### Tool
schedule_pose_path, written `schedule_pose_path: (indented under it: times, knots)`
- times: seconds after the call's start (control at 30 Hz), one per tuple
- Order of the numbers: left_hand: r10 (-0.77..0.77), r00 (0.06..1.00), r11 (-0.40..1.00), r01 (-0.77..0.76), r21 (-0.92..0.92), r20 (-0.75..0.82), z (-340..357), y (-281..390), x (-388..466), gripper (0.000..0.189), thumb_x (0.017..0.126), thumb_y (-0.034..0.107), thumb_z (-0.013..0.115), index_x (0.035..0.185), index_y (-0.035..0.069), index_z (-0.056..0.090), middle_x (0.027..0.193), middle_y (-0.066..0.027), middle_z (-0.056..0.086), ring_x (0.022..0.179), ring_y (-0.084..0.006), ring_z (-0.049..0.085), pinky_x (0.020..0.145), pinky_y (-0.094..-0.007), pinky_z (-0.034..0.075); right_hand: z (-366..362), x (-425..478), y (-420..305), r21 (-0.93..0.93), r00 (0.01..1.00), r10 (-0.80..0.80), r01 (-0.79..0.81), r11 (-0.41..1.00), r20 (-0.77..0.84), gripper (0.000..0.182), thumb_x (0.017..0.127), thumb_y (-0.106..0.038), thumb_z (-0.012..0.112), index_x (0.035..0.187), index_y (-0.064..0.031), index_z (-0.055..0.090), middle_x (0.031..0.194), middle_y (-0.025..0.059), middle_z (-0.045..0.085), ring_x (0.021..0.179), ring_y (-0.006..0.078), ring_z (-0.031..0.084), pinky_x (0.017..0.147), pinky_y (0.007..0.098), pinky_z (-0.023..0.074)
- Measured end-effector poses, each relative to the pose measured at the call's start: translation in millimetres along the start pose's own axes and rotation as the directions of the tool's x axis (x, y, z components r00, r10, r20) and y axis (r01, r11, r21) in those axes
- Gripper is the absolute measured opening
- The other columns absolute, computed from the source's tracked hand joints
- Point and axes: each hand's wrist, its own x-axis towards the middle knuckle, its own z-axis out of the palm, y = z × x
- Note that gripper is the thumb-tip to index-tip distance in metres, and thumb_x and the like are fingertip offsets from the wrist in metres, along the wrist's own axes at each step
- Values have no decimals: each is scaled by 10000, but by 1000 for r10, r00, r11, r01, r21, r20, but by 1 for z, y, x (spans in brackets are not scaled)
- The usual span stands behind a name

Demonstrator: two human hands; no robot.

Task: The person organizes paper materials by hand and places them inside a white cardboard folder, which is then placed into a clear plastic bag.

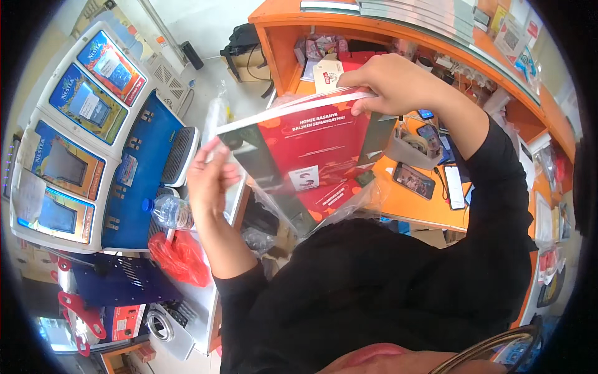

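A red and dark green printed paper stack or folded bag with a white top edge (317,135) is held up before my chest; which of the two cannot be told. My right hand (380,86) pinches its upper right edge between thumb and fingers. At the upper left corner, my left hand (212,173) has its fingers spread and partly curled, blurred; whether it touches the corner is unclear. Clear plastic wrap (369,198) hangs around the lower part. A beige printed card (327,75) lies behind the top edge.
A drink dispenser (107,163) stands left, with a plastic bottle (170,212) and red plastic bag (182,259) beside it. On the orange counter (387,205) at right lie a smartphone (413,181), another phone (453,187) and a tape roll in a holder (416,147).
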Motion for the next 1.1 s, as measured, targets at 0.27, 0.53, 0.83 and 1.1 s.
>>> schedule_pose_path:
  times: [0.27,0.53,0.83,1.1]
  knots:
    - [538,833,826,-551,114,130,38,-18,21,737,702,106,864,1315,39,461,1145,-81,596,1045,-181,580,938,-317,456,8,9,13,51,999,-1,3,999,-50,454,775,-391,751,1107,-106,631,854,125,691,762,297,657,708,383,491]
    - [473,879,878,-476,48,56,49,-50,31,490,725,21,824,1158,29,595,1048,-61,663,932,-150,624,855,-288,486,84,-35,78,714,770,353,184,675,-531,810,698,-342,846,1371,-85,478,1264,88,594,1062,185,581,966,353,454]
    - [370,921,926,-377,34,123,34,-89,41,577,671,73,871,1158,-3,573,1051,-84,661,932,-166,629,830,-297,506,182,-59,61,899,638,639,365,241,-430,971,635,-491,881,1372,-45,432,1285,69,553,1149,189,554,944,341,458]
    - [486,871,868,-470,162,-72,58,-102,31,680,600,33,901,1164,-1,522,1062,-91,632,928,-174,616,805,-309,521,180,-40,24,925,512,771,195,325,-379,796,612,-169,933,1263,-39,496,1117,26,621,1041,152,589,908,298,468]
